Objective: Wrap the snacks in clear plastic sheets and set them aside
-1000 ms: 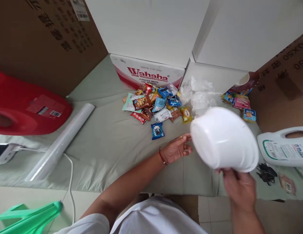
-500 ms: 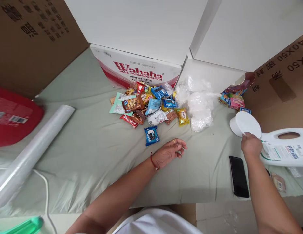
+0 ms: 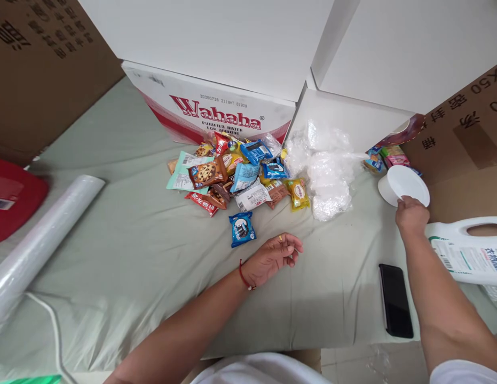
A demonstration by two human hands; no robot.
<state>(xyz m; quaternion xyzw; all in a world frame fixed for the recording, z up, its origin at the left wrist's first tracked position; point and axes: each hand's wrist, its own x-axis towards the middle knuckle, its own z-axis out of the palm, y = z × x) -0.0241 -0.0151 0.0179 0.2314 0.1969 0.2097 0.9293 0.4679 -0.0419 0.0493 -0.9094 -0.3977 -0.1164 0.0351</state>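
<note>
My right hand grips the near rim of a round white bowl, tilted in front of the cardboard at the right. My left hand lies on the green-grey cloth, palm partly up, fingers loosely apart and holding nothing. Just beyond it sits a blue snack packet. Behind that is a heap of wrapped snacks, among them a brown cookie packet and a yellow packet. Beside the heap stand clear plastic-wrapped bundles.
A black phone and a white detergent bottle lie near my right arm. A Wahaha carton stands behind the snacks. Left are a plastic film roll and a red object. Pink packets lie behind the bowl.
My right hand has moved the bowl farther back, away from the detergent bottle and closer to the pink packets. My left hand stays nearly still; the whole view has shifted slightly.
</note>
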